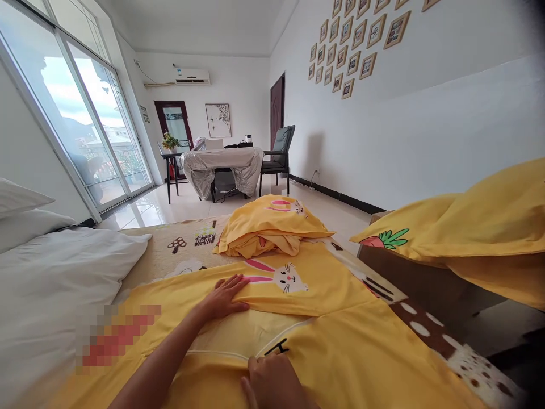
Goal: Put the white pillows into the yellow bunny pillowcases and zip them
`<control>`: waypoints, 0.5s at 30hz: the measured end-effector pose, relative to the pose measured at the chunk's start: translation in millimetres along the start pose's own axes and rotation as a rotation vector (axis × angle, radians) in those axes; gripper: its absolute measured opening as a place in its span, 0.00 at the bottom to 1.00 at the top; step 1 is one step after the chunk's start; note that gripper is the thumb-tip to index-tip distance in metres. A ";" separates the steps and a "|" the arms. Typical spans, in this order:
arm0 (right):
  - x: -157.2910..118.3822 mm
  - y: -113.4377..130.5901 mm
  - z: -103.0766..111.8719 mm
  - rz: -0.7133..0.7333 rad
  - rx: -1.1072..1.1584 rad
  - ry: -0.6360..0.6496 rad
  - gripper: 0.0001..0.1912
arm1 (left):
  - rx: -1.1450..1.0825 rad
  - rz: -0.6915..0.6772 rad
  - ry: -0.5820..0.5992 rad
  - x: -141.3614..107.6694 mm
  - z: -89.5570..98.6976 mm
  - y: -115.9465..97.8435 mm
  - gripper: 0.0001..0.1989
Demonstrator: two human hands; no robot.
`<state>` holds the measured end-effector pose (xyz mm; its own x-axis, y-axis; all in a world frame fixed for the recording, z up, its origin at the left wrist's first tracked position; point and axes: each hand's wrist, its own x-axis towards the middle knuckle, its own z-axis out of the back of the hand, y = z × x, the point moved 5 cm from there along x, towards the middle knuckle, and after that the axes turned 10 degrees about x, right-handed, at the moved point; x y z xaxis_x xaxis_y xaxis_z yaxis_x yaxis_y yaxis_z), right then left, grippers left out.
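Note:
A yellow pillowcase [336,284] with a white rabbit print lies spread out before me. My left hand [225,296] rests flat on it, fingers stretched beside the rabbit's pink ears. Closer to me, my right hand [276,379] is closed on the cloth's edge, near a white seam line and black print. Between the two hands a paler strip of fabric [238,335] shows. Just beyond lies a folded yellow bundle [270,227] with a similar rabbit print.
White pillows [72,267] are at my left. A patterned blanket [157,247] lies underneath. On the right, yellow cloth with a carrot print [477,221] hangs over a brown box [395,272]. Farther off stand a covered table [225,156] and a black chair [279,150].

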<state>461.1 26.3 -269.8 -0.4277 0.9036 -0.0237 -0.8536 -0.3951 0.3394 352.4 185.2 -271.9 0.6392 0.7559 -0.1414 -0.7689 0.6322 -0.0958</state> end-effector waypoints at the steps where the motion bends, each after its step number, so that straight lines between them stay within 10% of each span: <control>1: -0.3 0.1 -0.5 0.006 0.007 -0.001 0.12 | 0.001 0.021 0.000 4.1 -0.7 6.0 0.41; 15: 7.9 5.0 -20.6 0.253 -0.093 0.092 0.24 | 0.217 0.150 -0.303 8.8 29.3 22.3 0.35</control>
<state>447.3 28.1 -287.7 -0.6526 0.7569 -0.0360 -0.7379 -0.6239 0.2574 341.4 210.9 -246.4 0.5208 0.8382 0.1620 -0.8535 0.5073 0.1192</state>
